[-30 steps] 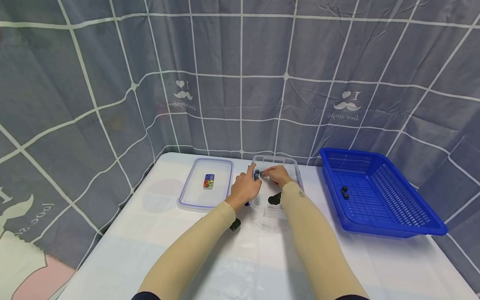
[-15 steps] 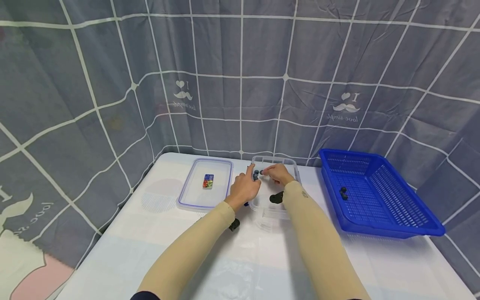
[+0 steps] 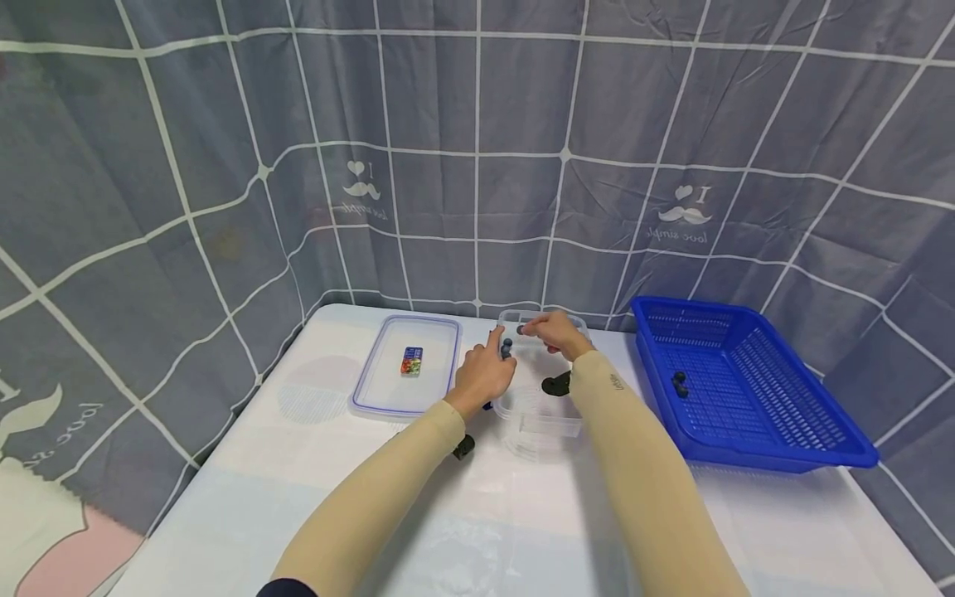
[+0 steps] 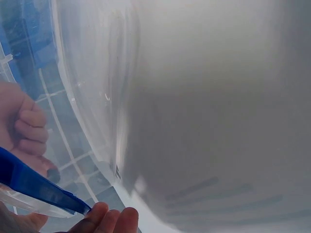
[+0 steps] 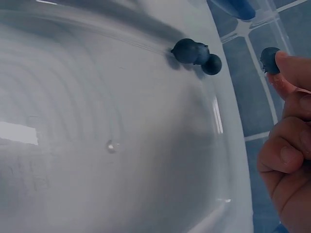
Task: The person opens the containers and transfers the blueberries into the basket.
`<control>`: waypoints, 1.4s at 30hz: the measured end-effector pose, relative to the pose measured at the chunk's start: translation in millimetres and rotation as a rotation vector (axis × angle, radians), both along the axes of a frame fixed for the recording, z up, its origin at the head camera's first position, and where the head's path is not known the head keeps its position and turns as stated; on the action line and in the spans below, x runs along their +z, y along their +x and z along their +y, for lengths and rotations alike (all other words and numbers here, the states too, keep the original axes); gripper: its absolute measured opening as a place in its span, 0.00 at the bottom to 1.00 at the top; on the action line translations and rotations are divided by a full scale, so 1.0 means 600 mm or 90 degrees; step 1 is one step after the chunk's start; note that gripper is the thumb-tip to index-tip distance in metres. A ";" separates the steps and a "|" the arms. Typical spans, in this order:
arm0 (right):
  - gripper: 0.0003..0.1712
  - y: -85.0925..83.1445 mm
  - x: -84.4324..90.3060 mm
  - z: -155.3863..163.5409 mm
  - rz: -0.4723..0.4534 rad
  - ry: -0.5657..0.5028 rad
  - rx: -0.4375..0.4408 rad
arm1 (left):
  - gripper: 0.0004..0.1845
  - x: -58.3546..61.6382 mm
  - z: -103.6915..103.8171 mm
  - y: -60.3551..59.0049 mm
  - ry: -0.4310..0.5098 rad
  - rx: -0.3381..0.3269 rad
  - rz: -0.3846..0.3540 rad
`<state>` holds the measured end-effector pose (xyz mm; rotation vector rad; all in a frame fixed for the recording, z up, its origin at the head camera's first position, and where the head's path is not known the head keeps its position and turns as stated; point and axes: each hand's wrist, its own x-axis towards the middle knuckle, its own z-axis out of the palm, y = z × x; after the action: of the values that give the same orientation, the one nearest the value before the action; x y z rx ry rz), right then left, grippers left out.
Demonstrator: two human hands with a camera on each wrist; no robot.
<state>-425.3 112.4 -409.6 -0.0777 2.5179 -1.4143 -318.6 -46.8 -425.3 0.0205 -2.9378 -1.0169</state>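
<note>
A clear plastic box stands at the table's back, with a blue clasp on its side. My left hand grips the box's left side; its fingertips show beside the clasp in the left wrist view. My right hand pinches a dark blueberry between thumb and index finger, its other fingers curled. In the head view this blueberry overlaps the back of the box. Several blueberries lie bunched in a corner of the box, close to my left hand.
A clear lid with a blue seal lies left of the box, a colourful label on it. At right stands a blue plastic basket with a few dark blueberries inside. A grey checked curtain hangs behind the table.
My right hand has lifted up and back with the pinched blueberry, away from the bunch in the corner. My left hand stays in place on the box.
</note>
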 end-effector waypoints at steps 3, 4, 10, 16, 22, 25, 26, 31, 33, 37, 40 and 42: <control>0.19 0.000 0.010 0.004 -0.002 0.008 0.004 | 0.35 0.000 0.000 0.000 0.004 -0.003 -0.004; 0.19 0.001 0.015 0.005 -0.004 0.010 0.005 | 0.35 0.000 -0.001 0.001 0.005 -0.004 -0.006; 0.18 0.008 0.045 0.015 0.010 0.013 0.050 | 0.35 0.000 -0.001 0.001 0.002 -0.003 -0.006; 0.19 0.009 0.073 0.030 0.026 0.023 0.069 | 0.35 0.002 -0.001 0.000 0.017 -0.016 -0.007; 0.21 0.017 0.097 0.048 0.024 0.047 0.078 | 0.35 0.001 -0.003 0.001 0.011 -0.009 -0.004; 0.23 0.022 0.105 0.063 0.032 0.051 0.088 | 0.35 0.001 -0.003 0.002 0.014 -0.010 -0.003; 0.23 0.023 0.108 0.068 0.033 0.052 0.089 | 0.35 0.001 -0.003 0.002 0.015 -0.011 -0.003; 0.26 0.025 0.122 0.095 0.024 0.053 0.100 | 0.35 0.002 -0.004 0.004 0.013 -0.011 0.002; 0.27 0.026 0.128 0.107 0.020 0.050 0.106 | 0.35 0.003 -0.005 0.004 0.012 -0.012 0.004; 0.27 0.029 0.134 0.133 0.018 0.046 0.120 | 0.35 0.002 -0.005 0.005 0.011 -0.015 0.006; 0.28 0.030 0.134 0.155 0.014 0.051 0.131 | 0.35 0.001 -0.004 0.006 0.012 -0.017 0.010; 0.29 0.031 0.134 0.169 0.011 0.049 0.134 | 0.35 0.001 -0.004 0.007 0.010 -0.017 0.011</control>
<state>-406.6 214.1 -329.0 -0.3323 2.4886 -1.2391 -314.6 -49.2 -424.6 -0.0278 -2.9229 -1.0394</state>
